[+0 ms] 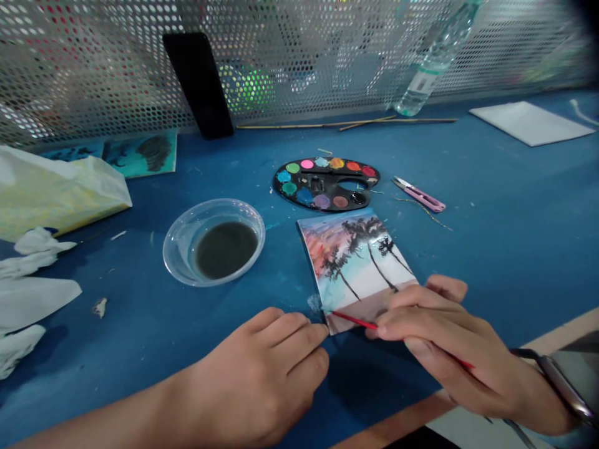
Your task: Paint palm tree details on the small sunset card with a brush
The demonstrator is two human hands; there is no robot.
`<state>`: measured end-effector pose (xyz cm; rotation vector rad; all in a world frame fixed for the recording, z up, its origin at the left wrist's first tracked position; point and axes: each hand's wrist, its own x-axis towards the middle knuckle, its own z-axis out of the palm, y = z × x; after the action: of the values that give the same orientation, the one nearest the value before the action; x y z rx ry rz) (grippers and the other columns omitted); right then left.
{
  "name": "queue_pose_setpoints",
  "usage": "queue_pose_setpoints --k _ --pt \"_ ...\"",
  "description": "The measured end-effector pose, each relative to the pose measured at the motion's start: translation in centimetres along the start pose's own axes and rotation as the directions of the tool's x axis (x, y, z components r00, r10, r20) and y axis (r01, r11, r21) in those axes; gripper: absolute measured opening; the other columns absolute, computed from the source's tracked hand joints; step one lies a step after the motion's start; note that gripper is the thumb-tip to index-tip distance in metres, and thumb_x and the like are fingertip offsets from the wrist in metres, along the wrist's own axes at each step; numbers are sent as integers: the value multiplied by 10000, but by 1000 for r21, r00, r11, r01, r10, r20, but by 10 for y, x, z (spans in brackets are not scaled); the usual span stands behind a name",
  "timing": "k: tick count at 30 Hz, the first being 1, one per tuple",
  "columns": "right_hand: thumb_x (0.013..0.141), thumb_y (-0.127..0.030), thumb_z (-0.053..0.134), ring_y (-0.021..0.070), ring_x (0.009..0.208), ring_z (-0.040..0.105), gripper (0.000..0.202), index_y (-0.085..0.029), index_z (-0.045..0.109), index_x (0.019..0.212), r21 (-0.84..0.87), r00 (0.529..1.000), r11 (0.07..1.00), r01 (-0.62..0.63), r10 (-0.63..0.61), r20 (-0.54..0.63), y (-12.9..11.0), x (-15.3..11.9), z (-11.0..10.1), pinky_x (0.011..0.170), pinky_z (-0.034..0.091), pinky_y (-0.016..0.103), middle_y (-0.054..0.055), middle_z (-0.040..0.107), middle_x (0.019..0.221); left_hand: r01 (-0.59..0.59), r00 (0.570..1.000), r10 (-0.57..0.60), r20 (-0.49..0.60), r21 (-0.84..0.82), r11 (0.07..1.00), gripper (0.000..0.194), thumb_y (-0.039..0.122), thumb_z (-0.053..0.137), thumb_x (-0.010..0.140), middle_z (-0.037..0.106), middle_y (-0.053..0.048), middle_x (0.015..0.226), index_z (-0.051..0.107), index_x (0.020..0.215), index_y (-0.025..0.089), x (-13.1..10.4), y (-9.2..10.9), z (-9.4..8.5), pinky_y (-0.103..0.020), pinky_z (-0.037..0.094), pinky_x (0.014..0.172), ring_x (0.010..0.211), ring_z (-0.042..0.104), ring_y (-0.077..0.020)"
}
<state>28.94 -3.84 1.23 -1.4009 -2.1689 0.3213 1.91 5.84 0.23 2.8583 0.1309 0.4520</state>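
Note:
A small canvas (379, 265) painted with dark palm trees against a pink and blue sky lies on the blue table. My right hand (449, 349) is closed around a thin red paintbrush (355, 320); its tip is at the canvas's lower left edge, over a brownish-mauve band. My left hand (266, 368) rests with curled fingers, their tips at the canvas's near left corner; its thumb is hidden. Just beyond the canvas sits a black paint palette (299, 193) with several colours. A clear plastic bowl (175, 255) of dark, murky water stands to the left.
Pink-handled thread snips (423, 197) lie right of the palette. A black phone (199, 84) and a water bottle (423, 81) lean on the perforated metal screen (299, 43). Thin sticks (299, 126) lie along its foot. Crumpled tissues (35, 255) are at left, a white panel (531, 123) far right.

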Motion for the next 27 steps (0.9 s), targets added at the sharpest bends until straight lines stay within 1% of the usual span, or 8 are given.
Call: queue_pose_setpoints --k 3,7,11,13,15,18,22,27 --pt "932 -110 442 190 868 681 283 -296 593 1084 -33 998 999 -38 37 -48 0 -1 0 876 294 407 -39 754 908 3 1000 -3 -4 -9 1000 242 222 434 1024 681 -22 1242 648 1118 158 0 0 -1 -379 472 834 1046 606 -212" --pt "923 -116 464 180 879 676 267 -278 589 1095 -21 999 999 32 -32 7 0 -1 -1 861 305 388 -41 756 910 2 1000 -2 -8 0 1000 246 224 434 1025 684 -28 1235 650 1119 154 0 0 -1 -373 468 840 1049 603 -213" --pt "929 -88 447 179 884 673 277 -270 597 1076 -68 998 998 0 -5 -67 -1 -4 1 863 300 388 -32 761 906 -2 1000 3 -13 14 1000 250 228 431 1028 684 -17 1234 655 1116 159 0 0 -1 -374 472 834 1037 607 -206" --pt "930 -103 453 174 856 670 262 -259 620 1059 -24 997 998 51 -52 -64 -3 -6 3 853 317 382 -36 761 884 -2 1000 3 -11 31 1000 246 238 444 1026 680 -14 1245 656 1124 158 1 0 -1 -376 474 841 1050 604 -205" --pt "929 -94 449 169 842 666 268 -245 638 1045 -5 992 998 68 -69 -108 -4 -7 5 854 324 381 -37 762 875 -6 1000 7 -16 44 999 244 238 455 1020 678 -13 1258 657 1129 156 0 0 -1 -378 475 845 1056 602 -206" --pt "927 -67 457 162 850 662 263 -230 643 1017 -77 983 997 25 -38 -178 -5 -7 5 851 305 382 -38 762 875 -15 1000 16 -21 36 999 240 237 458 1016 678 -11 1265 663 1111 155 -1 0 -1 -380 478 845 1055 605 -208" --pt "959 -117 436 147 846 652 248 -230 646 1026 -27 990 994 103 -105 -98 -5 -7 3 839 314 367 -55 762 884 -22 1000 23 -20 38 999 241 243 464 1014 682 -9 1262 662 1119 154 -2 0 0 -384 485 834 1043 613 -212" --pt "942 -75 444 148 881 653 263 -225 628 1054 -77 991 997 6 -16 -130 -2 -9 4 852 313 368 -39 760 923 -21 999 22 -29 49 999 243 231 461 1014 682 -16 1270 666 1116 152 -1 1 -1 -378 494 819 1051 619 -210"
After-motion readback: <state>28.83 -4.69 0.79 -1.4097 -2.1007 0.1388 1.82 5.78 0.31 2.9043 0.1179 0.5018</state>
